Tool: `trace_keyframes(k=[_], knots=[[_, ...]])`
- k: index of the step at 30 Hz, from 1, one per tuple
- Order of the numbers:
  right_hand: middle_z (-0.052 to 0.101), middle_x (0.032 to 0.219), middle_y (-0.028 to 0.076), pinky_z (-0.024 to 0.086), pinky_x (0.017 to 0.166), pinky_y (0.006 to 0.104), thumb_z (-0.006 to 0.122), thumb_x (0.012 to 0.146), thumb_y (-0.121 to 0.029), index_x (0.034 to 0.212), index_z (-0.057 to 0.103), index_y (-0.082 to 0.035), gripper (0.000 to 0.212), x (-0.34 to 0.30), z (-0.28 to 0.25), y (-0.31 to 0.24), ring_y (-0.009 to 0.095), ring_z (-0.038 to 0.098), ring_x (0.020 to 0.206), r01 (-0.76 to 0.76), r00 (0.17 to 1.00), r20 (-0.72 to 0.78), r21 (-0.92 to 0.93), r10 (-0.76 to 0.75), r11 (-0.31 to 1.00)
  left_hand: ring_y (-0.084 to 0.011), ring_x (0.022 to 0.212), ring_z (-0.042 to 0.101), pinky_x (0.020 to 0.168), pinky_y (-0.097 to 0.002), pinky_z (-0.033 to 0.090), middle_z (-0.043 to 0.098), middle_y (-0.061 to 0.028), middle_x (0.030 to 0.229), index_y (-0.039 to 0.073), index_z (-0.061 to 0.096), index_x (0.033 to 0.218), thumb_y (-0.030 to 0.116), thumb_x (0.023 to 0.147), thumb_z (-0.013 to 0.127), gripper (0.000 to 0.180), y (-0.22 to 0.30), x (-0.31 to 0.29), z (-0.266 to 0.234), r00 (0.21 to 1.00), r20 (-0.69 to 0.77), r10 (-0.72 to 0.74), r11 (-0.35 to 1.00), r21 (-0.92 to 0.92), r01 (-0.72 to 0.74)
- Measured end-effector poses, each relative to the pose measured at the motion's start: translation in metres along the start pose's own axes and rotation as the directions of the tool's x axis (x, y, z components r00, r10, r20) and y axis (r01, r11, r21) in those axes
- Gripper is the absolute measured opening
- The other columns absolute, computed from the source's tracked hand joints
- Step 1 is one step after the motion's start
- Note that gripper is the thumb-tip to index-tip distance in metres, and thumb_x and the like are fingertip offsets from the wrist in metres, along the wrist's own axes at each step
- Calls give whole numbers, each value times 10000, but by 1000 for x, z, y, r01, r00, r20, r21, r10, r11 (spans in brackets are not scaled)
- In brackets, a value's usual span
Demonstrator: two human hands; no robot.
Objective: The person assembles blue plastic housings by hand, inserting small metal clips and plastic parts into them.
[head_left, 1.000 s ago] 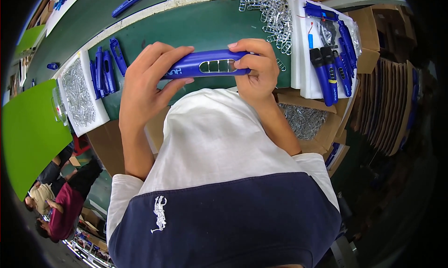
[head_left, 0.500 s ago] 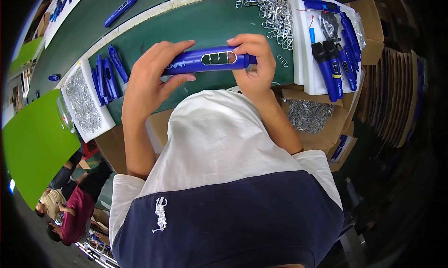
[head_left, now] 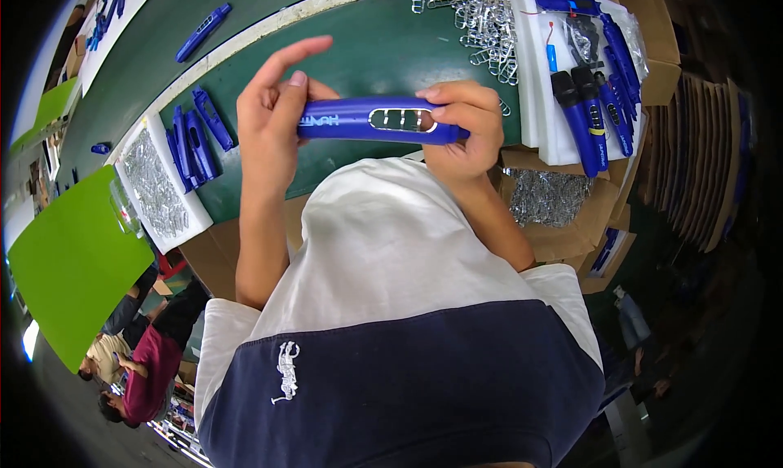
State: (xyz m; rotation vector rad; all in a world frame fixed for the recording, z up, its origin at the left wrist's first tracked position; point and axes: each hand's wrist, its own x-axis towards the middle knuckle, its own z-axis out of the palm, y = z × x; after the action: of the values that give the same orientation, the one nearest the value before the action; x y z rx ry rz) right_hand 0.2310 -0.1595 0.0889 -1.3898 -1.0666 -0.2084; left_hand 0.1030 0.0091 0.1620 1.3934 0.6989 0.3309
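A blue microphone handle [head_left: 347, 121] with a silver-framed oval window lies level between my hands above the green bench. My right hand [head_left: 465, 130] grips its right end, thumb and fingers closed round it near the window frame. At the handle's left end is my left hand [head_left: 273, 117], its index finger stretched out and its thumb raised off the handle. Another finger of that hand shows behind the handle's end; whether it touches is hidden. Several blue handle shells [head_left: 196, 146] lie to the left, beside a white foam tray [head_left: 192, 203] of small silver metal parts.
Silver wire-like frames [head_left: 481, 32] are heaped at the bench's far right. A white foam tray [head_left: 534, 113] there holds black-headed microphones [head_left: 575, 121] and blue parts. Below it stands a cardboard box [head_left: 571, 240] of metal pieces. Another blue handle [head_left: 204, 32] lies beyond the pale strip.
My left hand has loosened its grip, lifting its thumb and stretching its index finger. The handle and my right hand have shifted slightly right and nearer me.
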Motion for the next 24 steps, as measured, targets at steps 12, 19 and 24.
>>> trace_keyframes(k=[12,19,24], knots=[[648,972,155,575,749,327,766,832,57,959,583,-25,237,6,-7,-2,236,682,839,-249,962,-71,158,262,956,-87,551,505,422,-210,378,658,-91,896,-31,607,1231,188,1038,420,347,-5,-5,-2,918,362,-161,676,-637,370],[601,1196,190,558,814,353,707,787,90,1251,561,-31,501,-19,-30,24,318,665,981,-573,795,97,-203,598,794,-125,762,526,675,-273,441,619,-59,884,11,627,1188,102,931,712,286,-53,29,-24,939,344,-13,908,397,-133],[536,1222,215,540,823,510,695,912,-108,1337,513,-30,468,-81,-96,60,450,636,1015,-429,600,-34,-857,799,286,-139,827,558,745,-298,475,631,-77,920,3,619,1217,207,1006,641,295,-121,155,-109,983,5,182,813,562,-153]])
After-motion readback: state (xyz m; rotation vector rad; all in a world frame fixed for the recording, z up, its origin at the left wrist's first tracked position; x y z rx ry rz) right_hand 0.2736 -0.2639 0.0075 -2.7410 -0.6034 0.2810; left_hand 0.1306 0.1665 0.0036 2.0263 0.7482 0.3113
